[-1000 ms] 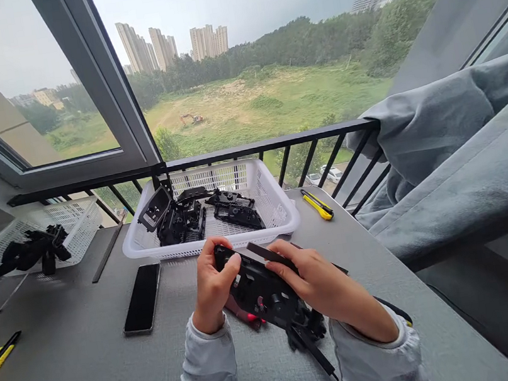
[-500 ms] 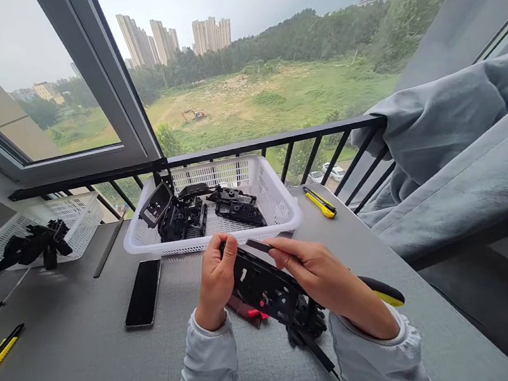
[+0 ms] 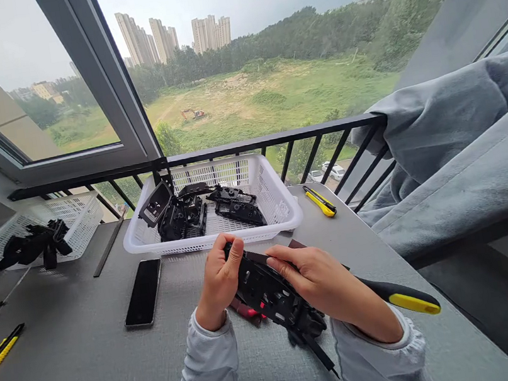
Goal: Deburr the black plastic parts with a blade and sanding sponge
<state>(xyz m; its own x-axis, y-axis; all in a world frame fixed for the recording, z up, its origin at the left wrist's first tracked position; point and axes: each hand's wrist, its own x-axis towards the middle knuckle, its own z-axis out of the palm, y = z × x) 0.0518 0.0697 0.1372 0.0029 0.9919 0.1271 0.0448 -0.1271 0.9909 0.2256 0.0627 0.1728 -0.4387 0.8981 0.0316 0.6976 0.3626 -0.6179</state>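
The left hand, curled with thumb on top, grips one end of the black part, just nearside of the white basket. The right hand, fingers bunched, pinches what looks like a dark strip.

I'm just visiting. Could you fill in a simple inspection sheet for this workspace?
Surface: grey table, with a fine weave-like texture.
Job's things: black part, held at a slant; dark strip at its upper edge.
Clutter: phone; yellow cutter; white basket holding black pieces.
Hands: left hand grips the part's upper end; right hand pinches the strip.
Cables: nothing clearly seen.
Surroundings: window frame, black railing, grey curtain on the right.
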